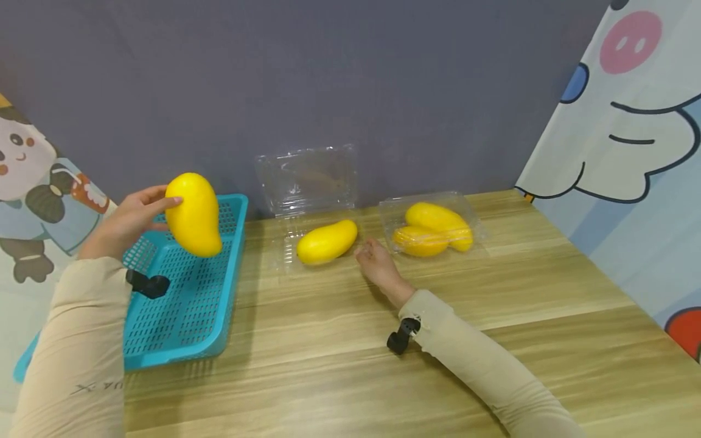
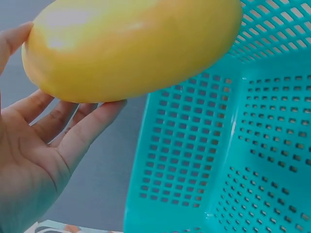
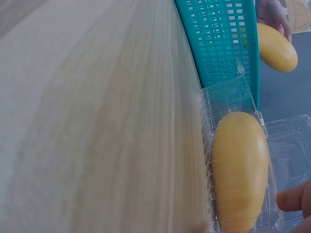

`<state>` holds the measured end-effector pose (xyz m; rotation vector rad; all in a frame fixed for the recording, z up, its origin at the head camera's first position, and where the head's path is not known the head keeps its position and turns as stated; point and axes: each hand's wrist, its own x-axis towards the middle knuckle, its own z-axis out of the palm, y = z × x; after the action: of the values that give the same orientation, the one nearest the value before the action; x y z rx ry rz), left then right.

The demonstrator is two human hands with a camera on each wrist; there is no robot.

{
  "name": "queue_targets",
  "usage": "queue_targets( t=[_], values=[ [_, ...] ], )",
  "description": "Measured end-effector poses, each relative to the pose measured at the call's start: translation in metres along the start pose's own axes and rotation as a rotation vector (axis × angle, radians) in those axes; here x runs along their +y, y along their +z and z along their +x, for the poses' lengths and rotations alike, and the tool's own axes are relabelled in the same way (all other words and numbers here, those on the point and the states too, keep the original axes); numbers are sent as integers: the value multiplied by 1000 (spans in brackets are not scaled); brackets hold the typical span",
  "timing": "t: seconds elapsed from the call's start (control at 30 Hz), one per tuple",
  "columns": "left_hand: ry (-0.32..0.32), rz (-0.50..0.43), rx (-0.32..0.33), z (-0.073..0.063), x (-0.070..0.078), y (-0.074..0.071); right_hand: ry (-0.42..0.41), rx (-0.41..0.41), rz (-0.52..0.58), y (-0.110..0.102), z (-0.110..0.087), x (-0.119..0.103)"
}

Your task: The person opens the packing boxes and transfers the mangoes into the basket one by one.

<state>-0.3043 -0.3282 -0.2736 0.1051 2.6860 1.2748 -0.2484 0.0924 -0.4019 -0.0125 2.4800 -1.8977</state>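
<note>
A yellow mango (image 1: 193, 214) is raised above the blue-green basket (image 1: 234, 267), gripped by my left hand (image 1: 123, 224). In the left wrist view, thumb and fingers press on opposite sides of that mango (image 2: 131, 48). Another mango (image 1: 327, 242) lies in the open clear plastic box (image 1: 289, 250), whose lid (image 1: 306, 179) stands up behind it. My right hand (image 1: 379, 267), fingers curled, pinches the box's right edge. A fingertip (image 3: 290, 199) meets the rim in the right wrist view; the rest of that hand is mostly cut off there.
On the right, a closed clear plastic box (image 1: 387, 222) contains two mangoes (image 1: 440, 222). The basket stands at the table's left. A grey wall (image 1: 383, 91) rises behind the wooden table (image 1: 339, 365), and cartoon-printed panels (image 1: 630, 146) flank both sides.
</note>
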Motion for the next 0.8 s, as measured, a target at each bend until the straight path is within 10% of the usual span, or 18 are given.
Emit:
queue_targets(
  t=[0.8],
  values=[
    [-111,-4,-121,14,-34,13,31,-18,-5,-2,-2,-3]
  ],
)
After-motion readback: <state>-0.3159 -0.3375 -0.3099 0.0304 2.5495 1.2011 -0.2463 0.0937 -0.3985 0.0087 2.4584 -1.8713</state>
